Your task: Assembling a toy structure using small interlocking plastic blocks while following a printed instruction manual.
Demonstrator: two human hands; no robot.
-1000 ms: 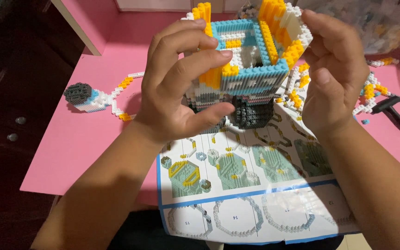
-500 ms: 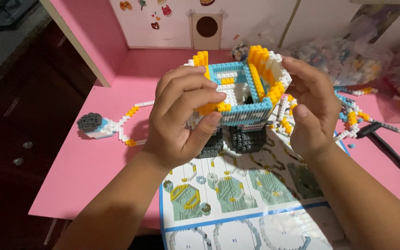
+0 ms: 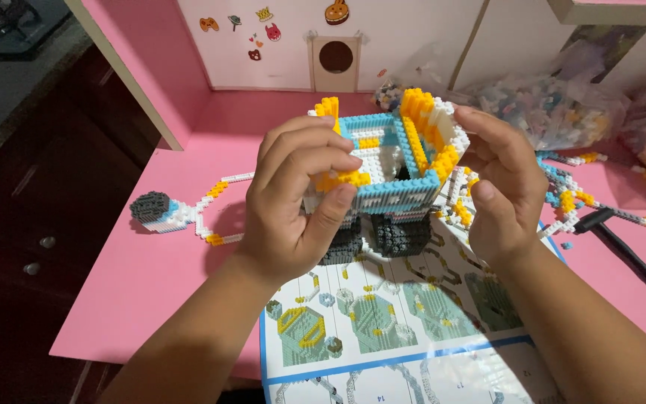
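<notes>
Both hands grip a hollow block model (image 3: 390, 168) held just above the pink desk (image 3: 151, 277) and the instruction sheet (image 3: 390, 329). The model is a boxy frame of tiny bricks: light blue rim, white inner walls, yellow strips along the top edges and right side, and dark grey blocks beneath. The left hand (image 3: 300, 202) clasps its left face, fingers curled over the rim and thumb pressed on the front. The right hand (image 3: 499, 191) holds the right side. A small grey-and-white built piece (image 3: 160, 211) lies well apart on the desk's left.
</notes>
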